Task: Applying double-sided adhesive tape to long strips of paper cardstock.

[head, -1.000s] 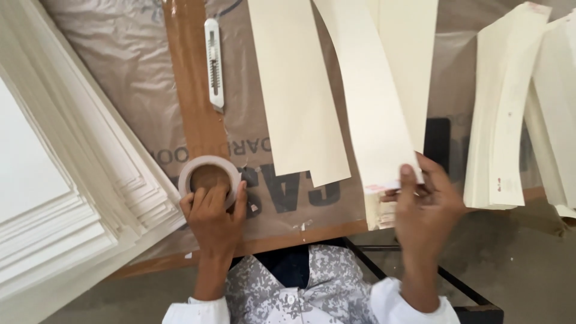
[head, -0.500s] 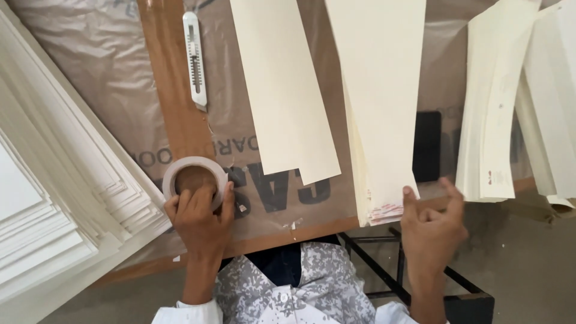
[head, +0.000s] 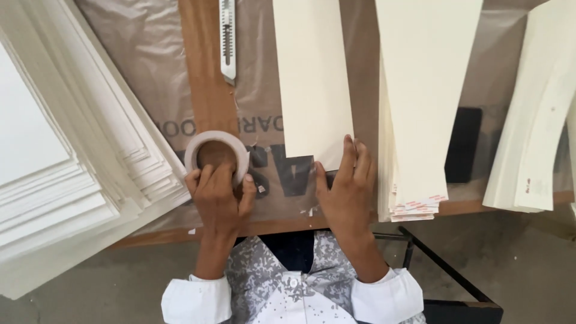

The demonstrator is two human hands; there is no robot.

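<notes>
Brown kraft paper under a clear plastic sheet covers the wooden worktable [head: 207,90], with a grey floor showing below its near edge. On it, a roll of tape [head: 216,157] lies flat directly beneath the fingertips of the left hand [head: 219,198], whose fingers curl over the roll's near rim with the thumb against its right side, gripping it. Just right of those fingers, the right hand [head: 348,195] rests palm down with its fingers held close together, the tips pressing the near end of a long cream card strip [head: 312,78] that runs straight away from them.

Beyond the left fingers, further up the table, lies a utility knife [head: 227,39]. Right of the right-hand fingers sits a stack of cream strips [head: 420,108], and further right still another stack of strips [head: 534,120] with a dark flat object between them. Left of the left fingers spreads a big fanned pile of white sheets [head: 66,162].
</notes>
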